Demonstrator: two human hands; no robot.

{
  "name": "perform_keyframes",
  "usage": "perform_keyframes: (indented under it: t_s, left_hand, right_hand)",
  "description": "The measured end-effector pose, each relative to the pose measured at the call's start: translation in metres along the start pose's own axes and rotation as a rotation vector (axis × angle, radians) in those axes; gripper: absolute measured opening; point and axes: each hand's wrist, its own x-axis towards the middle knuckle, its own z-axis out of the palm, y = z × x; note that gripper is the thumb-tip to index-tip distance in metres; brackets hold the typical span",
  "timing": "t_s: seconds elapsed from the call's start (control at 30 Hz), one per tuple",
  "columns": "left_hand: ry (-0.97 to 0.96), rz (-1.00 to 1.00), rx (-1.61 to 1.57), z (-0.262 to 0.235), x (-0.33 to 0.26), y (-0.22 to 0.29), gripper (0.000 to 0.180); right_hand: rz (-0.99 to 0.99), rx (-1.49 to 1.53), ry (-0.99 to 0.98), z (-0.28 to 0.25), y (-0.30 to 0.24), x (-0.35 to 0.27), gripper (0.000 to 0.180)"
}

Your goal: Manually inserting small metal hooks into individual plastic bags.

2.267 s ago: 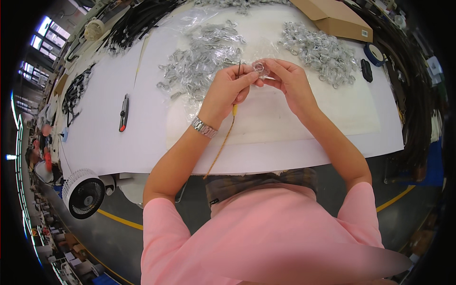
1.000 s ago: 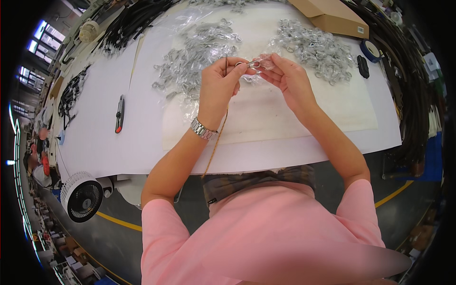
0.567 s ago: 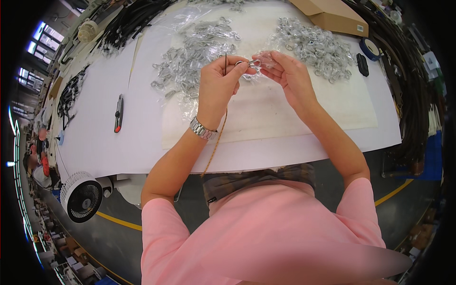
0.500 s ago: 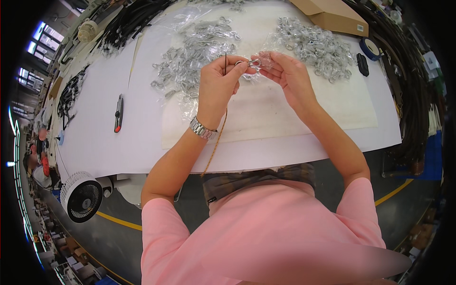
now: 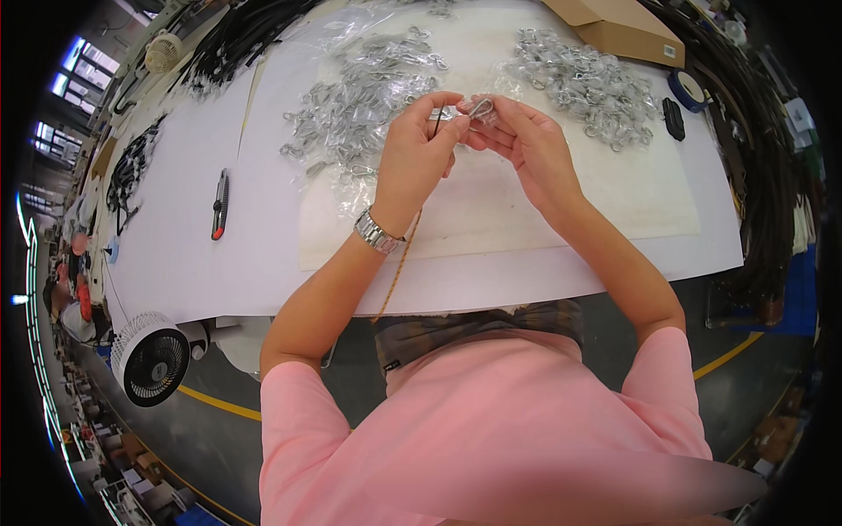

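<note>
Above the middle of the table, my two hands meet at the fingertips. A small silvery metal hook [image 5: 481, 108], partly in clear plastic, is between the fingers of my right hand [image 5: 542, 151], which are closed on it. My left hand [image 5: 414, 151] has its thumb and forefinger pinched beside the hook; whether they touch it is hard to see. From that left grip a thin dark pointed stick [image 5: 438, 120] stands up, its lower part hidden. Behind my left hand lies a wide heap of clear-bagged metal hooks [image 5: 351, 105]; a second heap [image 5: 588, 88] is beyond my right hand.
A utility knife [image 5: 220, 204] lies at the left. Far right are a cardboard box [image 5: 627, 33], a tape roll [image 5: 687, 90] and a small black object [image 5: 674, 119]. A fan [image 5: 156, 361] stands by the near left edge. A thin yellow-brown strip [image 5: 400, 267] hangs below my left wrist.
The hook has moved slightly right and up, turned more upright, and now sits at my right fingertips. My left hand has shifted a little right, with the dark stick tilting.
</note>
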Motion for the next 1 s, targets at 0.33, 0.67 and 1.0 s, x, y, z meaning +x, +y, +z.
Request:
perform_keyframes:
  t_s: [0.33, 0.67, 1.0]
  left_hand:
    - [-0.045, 0.003, -0.106, 0.003, 0.001, -0.002, 0.036]
    - [-0.177, -0.105, -0.161, -0.027, 0.011, 0.007, 0.025]
    - [-0.098, 0.030, 0.039, -0.019, 0.009, 0.000, 0.016]
  right_hand:
    - [0.069, -0.020, -0.136, 0.003, 0.000, -0.003, 0.031]
    - [0.199, -0.092, -0.325, -0.004, -0.009, 0.002, 0.030]
    - [0.304, -0.258, -0.436, -0.008, -0.027, 0.008, 0.031]
